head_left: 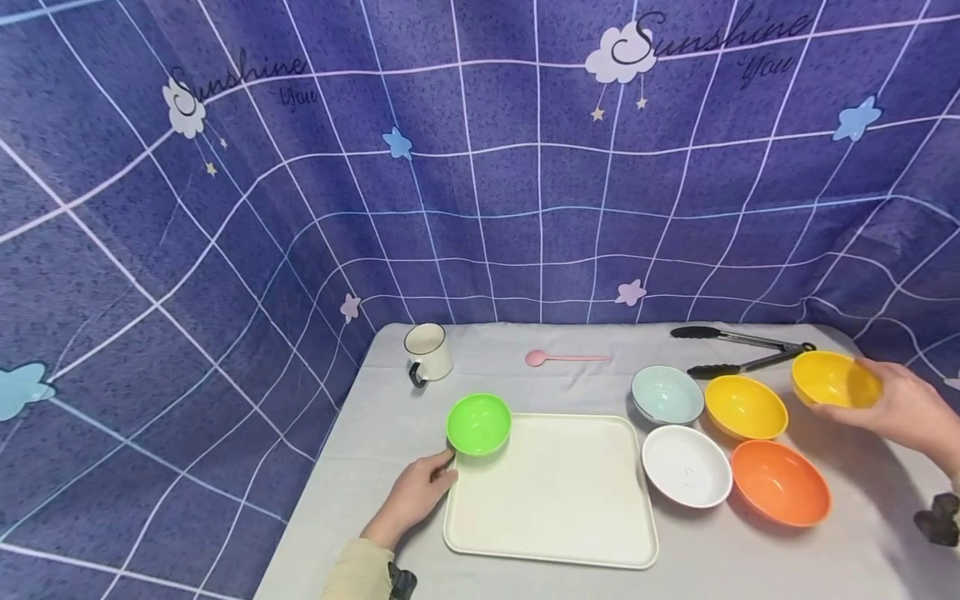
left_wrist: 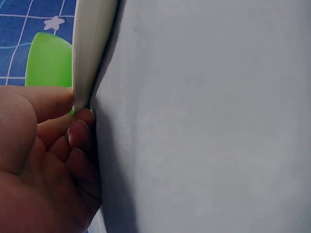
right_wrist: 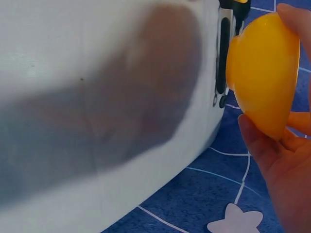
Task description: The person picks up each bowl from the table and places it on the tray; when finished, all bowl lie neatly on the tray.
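Facing upward, yellow bowl (head_left: 828,381) in right hand (head_left: 909,406); tray (head_left: 555,500), long axis left-to-right.

The tray (head_left: 555,500) offers room; the white bowl (head_left: 686,468) blocks rightward.

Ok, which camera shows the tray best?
The head view: nearly the whole tray shows, with the green bowl covering one corner. The left wrist view has only a strip of its edge, pinched by the left hand; the right wrist view shows none of it.
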Motion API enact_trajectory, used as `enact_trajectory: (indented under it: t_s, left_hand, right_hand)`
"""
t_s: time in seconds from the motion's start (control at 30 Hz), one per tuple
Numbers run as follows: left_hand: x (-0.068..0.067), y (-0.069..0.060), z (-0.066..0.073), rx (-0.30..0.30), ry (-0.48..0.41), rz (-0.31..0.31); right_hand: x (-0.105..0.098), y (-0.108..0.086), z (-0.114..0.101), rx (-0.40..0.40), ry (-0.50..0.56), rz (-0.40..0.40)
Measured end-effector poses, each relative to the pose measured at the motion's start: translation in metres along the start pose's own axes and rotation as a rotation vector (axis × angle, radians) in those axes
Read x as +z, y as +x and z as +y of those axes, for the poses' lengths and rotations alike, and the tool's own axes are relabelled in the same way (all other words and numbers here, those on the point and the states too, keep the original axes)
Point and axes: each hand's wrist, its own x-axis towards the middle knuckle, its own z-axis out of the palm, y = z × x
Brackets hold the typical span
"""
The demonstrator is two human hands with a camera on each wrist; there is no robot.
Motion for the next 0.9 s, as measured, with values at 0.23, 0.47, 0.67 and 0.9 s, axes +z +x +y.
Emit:
enact_trajectory:
  t_s: [0.23, 0.47, 0.67, 0.9]
  left_hand:
    - [0.001, 0.0, 0.0, -0.012, -0.022, -0.016]
    - [0.001, 0.001, -0.003, -0.014, -0.016, -0.008]
    - [0.001, 0.002, -0.003, -0.012, -0.022, -0.006]
    - [0.001, 0.001, -0.004, -0.005, -0.019, -0.004]
  right_hand:
    - [-0.005, -0.003, -0.006, -0.004, 0.001, 0.026]
    - [-0.004, 0.0, -0.018, -0.004, 0.018, -0.011]
    - [-0.002, 0.006, -0.039, -0.054, 0.038, -0.022]
    - [0.006, 0.01, -0.075, -0.172, 0.064, -0.002]
